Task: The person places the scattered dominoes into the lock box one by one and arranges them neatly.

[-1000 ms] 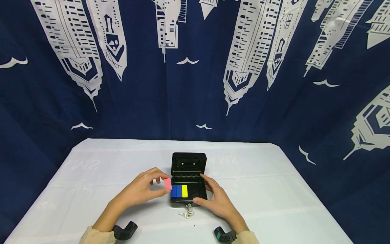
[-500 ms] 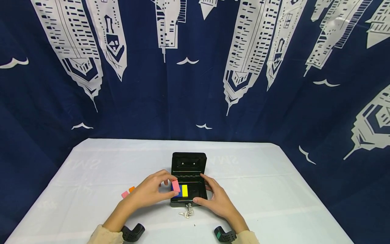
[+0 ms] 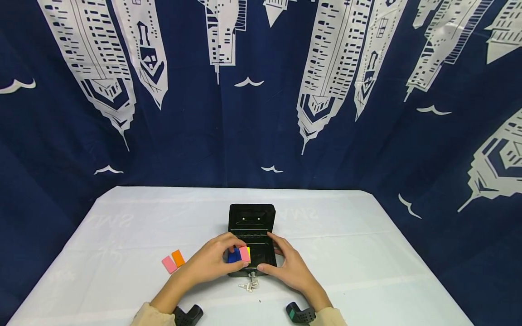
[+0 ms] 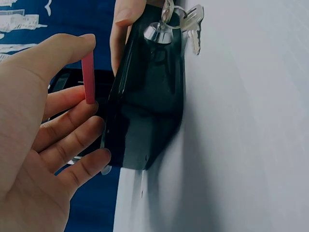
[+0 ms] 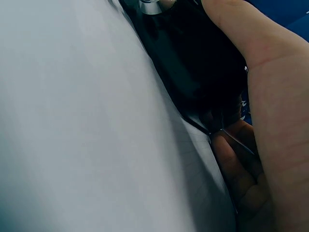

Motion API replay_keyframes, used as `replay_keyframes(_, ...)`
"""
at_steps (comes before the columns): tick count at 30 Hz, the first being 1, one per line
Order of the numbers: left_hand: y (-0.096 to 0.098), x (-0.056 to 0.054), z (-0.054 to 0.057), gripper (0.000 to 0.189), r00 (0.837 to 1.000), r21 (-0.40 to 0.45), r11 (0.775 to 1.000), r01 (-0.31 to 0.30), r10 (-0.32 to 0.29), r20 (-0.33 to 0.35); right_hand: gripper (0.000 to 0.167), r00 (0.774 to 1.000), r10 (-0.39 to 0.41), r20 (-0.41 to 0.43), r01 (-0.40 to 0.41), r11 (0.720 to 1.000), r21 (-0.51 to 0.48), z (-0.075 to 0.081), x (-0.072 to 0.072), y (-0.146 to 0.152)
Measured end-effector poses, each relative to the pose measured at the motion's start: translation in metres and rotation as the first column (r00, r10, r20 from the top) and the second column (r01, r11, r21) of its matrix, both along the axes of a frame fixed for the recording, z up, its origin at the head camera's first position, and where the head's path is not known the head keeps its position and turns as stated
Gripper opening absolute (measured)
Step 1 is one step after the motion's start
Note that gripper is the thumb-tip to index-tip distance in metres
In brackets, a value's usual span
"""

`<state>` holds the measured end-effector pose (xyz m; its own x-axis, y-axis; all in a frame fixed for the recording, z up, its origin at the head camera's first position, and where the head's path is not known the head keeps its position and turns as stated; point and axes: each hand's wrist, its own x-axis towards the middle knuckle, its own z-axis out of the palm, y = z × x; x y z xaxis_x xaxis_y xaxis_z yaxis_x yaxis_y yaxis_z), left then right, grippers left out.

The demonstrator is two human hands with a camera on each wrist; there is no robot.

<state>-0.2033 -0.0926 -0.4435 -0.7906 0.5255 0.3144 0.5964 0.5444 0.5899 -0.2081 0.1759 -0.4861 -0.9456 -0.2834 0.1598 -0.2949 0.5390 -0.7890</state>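
Observation:
A black metal cash box (image 3: 263, 253) stands on the table with its lid (image 3: 251, 215) raised. Over its inside, my left hand (image 3: 208, 260) pinches a flat pink block (image 4: 89, 79) between thumb and fingertips. Blue blocks (image 3: 233, 256) lie in the left part of the box. Beside them a yellow block (image 3: 249, 253) is mostly hidden behind the pink one. My right hand (image 3: 290, 263) grips the right side of the box, thumb on the front rim and fingers along the outer wall. Keys (image 3: 249, 285) hang from the lock at the front.
On the white table (image 3: 367, 262), left of the box, another pink block (image 3: 169, 264) and an orange block (image 3: 177, 258) lie side by side near my left forearm. A dark blue patterned cloth (image 3: 261, 127) hangs behind the table.
My left hand has carried the pink block rightward, from the box's left edge to over the blue and yellow blocks. The loose pink and orange blocks have come into view. The right hand stays put.

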Motion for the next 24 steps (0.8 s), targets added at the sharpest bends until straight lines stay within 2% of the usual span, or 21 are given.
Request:
replay_keyframes(11,0.012,-0.003,-0.005,0.041,0.998,-0.013,1.000,-0.021,0.020,-0.055,0.092,1.000,0.024,0.006,-0.024,1.000,0.001,-0.001,-0.001,0.002)
replay_keyframes(15,0.015,-0.004,-0.004,0.042,0.998,-0.010,1.000,-0.030,0.029,-0.050,0.092,1.000,0.025,0.001,-0.025,1.000,-0.004,-0.001,-0.001,0.003)
replay_keyframes(24,0.025,-0.007,-0.004,0.044,1.000,-0.019,1.000,-0.002,0.002,-0.030,0.093,1.000,0.025,0.002,-0.025,1.000,0.014,-0.001,0.000,0.003)
